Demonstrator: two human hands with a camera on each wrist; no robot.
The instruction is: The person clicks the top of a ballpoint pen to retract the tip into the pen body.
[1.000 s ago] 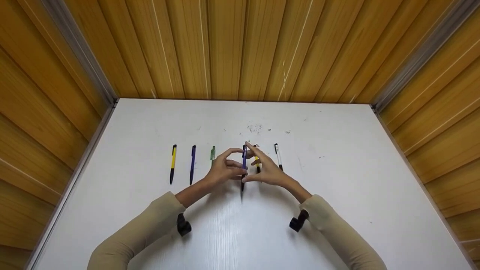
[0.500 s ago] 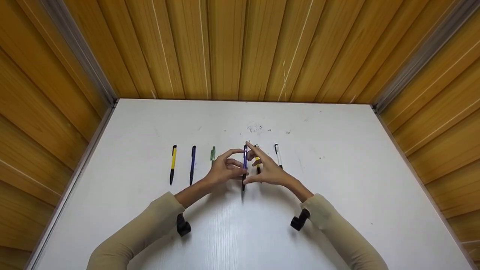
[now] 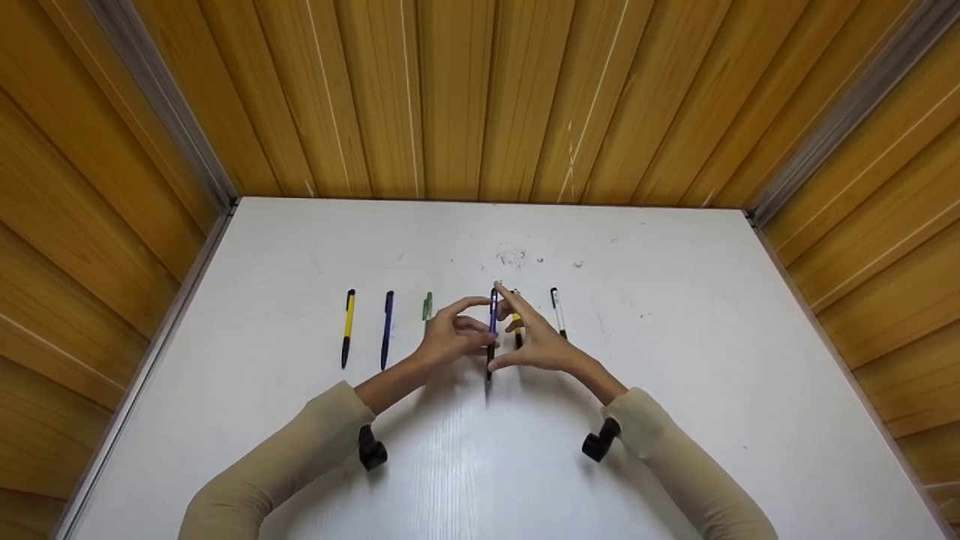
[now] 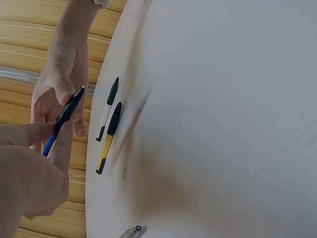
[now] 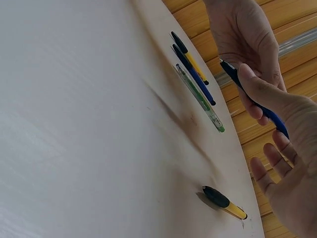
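Observation:
A blue ballpoint pen (image 3: 493, 319) with a black grip is held above the table, its writing tip towards the person. My left hand (image 3: 450, 337) pinches it between thumb and fingers around the middle. On the other side, my right hand (image 3: 541, 343) reaches along the pen, index finger extended to its far end and thumb by the black grip. In the right wrist view that thumb overlaps the pen (image 5: 272, 116), while the other fingers spread loosely. A small metal point shows at the end of the pen (image 4: 72, 105) in the left wrist view.
Left of the hands lie a yellow pen (image 3: 348, 322), another blue pen (image 3: 387, 326) and a green clear pen (image 3: 427, 306). On the right are a second yellow pen (image 3: 517, 321) and a white pen (image 3: 556, 307). Wood-patterned panels (image 3: 450, 97) border the white table (image 3: 645, 450).

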